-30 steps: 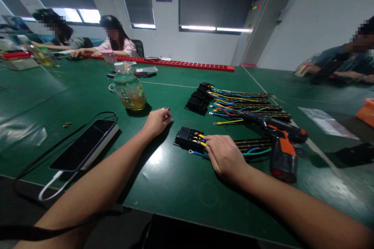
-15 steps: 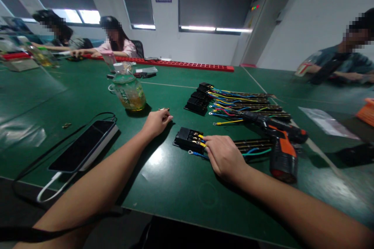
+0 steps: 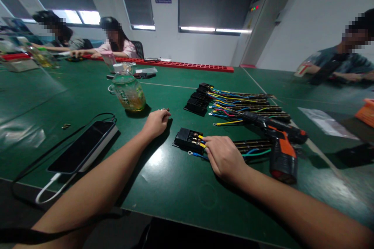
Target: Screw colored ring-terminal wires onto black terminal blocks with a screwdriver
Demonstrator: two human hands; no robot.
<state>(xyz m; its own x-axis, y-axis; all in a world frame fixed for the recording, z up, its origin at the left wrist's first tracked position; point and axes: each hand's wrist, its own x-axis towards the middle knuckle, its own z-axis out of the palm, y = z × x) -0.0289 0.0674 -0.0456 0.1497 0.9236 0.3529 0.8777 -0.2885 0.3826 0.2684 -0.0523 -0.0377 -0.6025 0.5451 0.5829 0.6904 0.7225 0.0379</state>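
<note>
My left hand rests on the green table with fingers curled beside a few small brass screws; whether it pinches any is hidden. My right hand is closed over the yellow-sleeved wire at the near black terminal block. A blue wire with a ring lug lies just below that block. Strips with coloured wires run to the right from under the hand. Farther back sit several more black blocks with wired strips. A black and orange power drill lies right of my right hand.
On the green table, a glass jug stands behind my left hand. A phone with a white cable lies at left, near loose screws. A plastic bag lies right. Three people sit across the table.
My left hand's fingertips have drawn in slightly by the screws. My right hand stays on the wire at the near block.
</note>
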